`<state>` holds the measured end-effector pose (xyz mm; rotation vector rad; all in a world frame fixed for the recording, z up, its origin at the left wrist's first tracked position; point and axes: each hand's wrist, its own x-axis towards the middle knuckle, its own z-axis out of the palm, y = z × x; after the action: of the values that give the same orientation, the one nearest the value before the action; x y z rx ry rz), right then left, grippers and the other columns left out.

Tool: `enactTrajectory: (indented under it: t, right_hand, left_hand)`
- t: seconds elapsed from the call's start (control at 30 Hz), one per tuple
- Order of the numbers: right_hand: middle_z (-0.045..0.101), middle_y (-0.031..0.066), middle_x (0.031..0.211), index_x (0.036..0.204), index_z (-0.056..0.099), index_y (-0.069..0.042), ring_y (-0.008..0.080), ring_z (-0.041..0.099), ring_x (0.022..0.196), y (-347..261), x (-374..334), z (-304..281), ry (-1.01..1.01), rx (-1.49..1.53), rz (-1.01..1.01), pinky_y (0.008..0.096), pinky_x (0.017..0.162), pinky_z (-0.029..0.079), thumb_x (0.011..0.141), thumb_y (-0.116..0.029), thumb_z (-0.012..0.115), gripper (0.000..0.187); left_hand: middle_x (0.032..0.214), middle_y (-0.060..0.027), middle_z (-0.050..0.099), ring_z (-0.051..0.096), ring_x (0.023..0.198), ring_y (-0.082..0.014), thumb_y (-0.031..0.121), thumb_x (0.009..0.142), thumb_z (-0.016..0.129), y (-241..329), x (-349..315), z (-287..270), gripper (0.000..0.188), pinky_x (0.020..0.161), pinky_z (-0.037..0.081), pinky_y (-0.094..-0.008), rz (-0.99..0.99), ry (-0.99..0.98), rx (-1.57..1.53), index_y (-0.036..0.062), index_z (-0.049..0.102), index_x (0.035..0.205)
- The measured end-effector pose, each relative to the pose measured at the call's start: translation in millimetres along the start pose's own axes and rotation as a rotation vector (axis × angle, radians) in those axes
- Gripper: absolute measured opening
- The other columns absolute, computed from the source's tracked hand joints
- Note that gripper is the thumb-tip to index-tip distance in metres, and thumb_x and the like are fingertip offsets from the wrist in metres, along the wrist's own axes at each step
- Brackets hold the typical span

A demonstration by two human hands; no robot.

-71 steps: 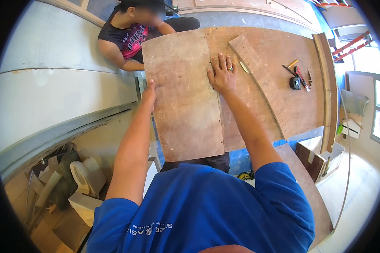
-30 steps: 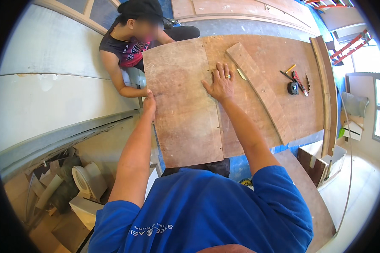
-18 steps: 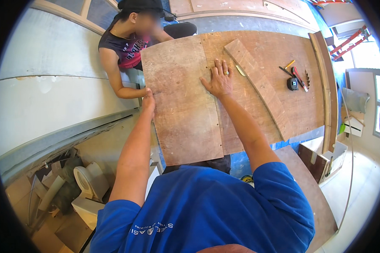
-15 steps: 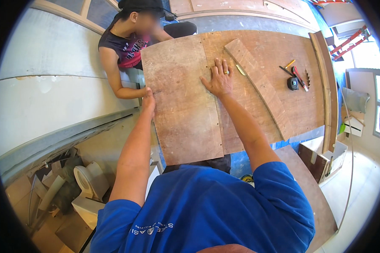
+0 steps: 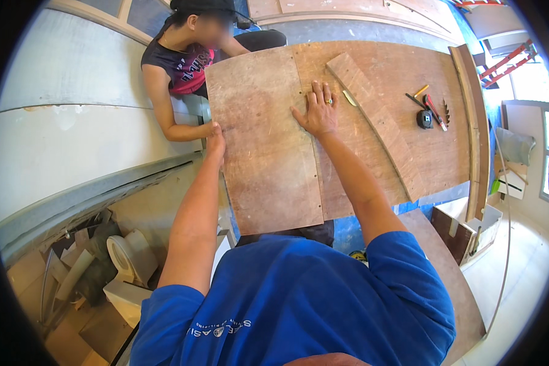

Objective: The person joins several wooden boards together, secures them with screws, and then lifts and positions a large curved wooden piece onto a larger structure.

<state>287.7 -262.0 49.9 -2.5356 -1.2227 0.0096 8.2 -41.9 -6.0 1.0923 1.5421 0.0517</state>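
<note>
A rectangular plywood panel [image 5: 259,183] lies on a larger plywood sheet [image 5: 436,165], covering its left end. My left hand [image 5: 216,145] grips the panel's left edge, with the fingers partly hidden at the rim. A co-worker's forearm [image 5: 189,132] reaches to the same spot, and that person's hand is mostly hidden. My right hand [image 5: 321,113] lies flat with spread fingers, a ring on one of them, at the seam between panel and sheet. Right of it, a narrow plywood strip [image 5: 378,128] lies slanted, with a small pale yellowish piece [image 5: 350,98] by its edge.
On the sheet's right part lie a black tape measure [image 5: 424,119], a red utility knife [image 5: 434,110], a yellow pencil-like tool [image 5: 421,91] and a dark toothed bit [image 5: 447,113]. A wooden batten [image 5: 466,116] borders the right end. A toilet [image 5: 131,259] stands lower left, a red ladder [image 5: 509,64] far right.
Both hands keep their places on the wood. The whole view has shifted slightly; the co-worker's head and torso have barely moved.
</note>
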Motion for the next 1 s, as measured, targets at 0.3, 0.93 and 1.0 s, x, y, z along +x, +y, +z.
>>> enactTrajectory:
  t: [0.3, 0.93, 1.0]
  right_hand:
    - [0.038, 0.0147, 0.163, 0.125, 0.062, -0.004, 0.0389, 0.026, 0.153, 0.2, -0.4, 1.3, 0.003, 0.008, -0.004, 0.0579, 0.121, 0.018, 0.086, -0.060, 0.067, 0.068]
    - [0.038, 0.0152, 0.163, 0.126, 0.062, -0.005, 0.0386, 0.025, 0.153, 2.5, -0.7, 5.9, -0.005, -0.004, 0.013, 0.0574, 0.121, 0.017, 0.088, -0.061, 0.065, 0.067]
    - [0.038, 0.0153, 0.163, 0.126, 0.062, -0.005, 0.0384, 0.025, 0.154, 1.0, -0.2, 4.2, -0.019, -0.006, 0.016, 0.0568, 0.122, 0.016, 0.088, -0.061, 0.064, 0.067]
  left_hand:
    - [0.163, -0.0200, 0.037, 0.039, 0.148, -0.0318, 0.077, 0.099, 0.036, -4.9, 7.4, -2.9, 0.098, 0.120, 0.034, -0.0452, 0.023, 0.015, 0.019, 0.0000, 0.030, 0.160]
    - [0.160, -0.0205, 0.040, 0.041, 0.147, -0.0314, 0.074, 0.101, 0.035, -4.3, 6.4, -1.5, 0.094, 0.120, 0.034, -0.0438, 0.023, -0.042, -0.017, -0.0004, 0.031, 0.159]
    - [0.160, -0.0205, 0.040, 0.041, 0.147, -0.0315, 0.073, 0.102, 0.035, -6.8, 9.6, -4.0, 0.093, 0.119, 0.034, -0.0441, 0.039, -0.051, -0.030, -0.0005, 0.031, 0.159]
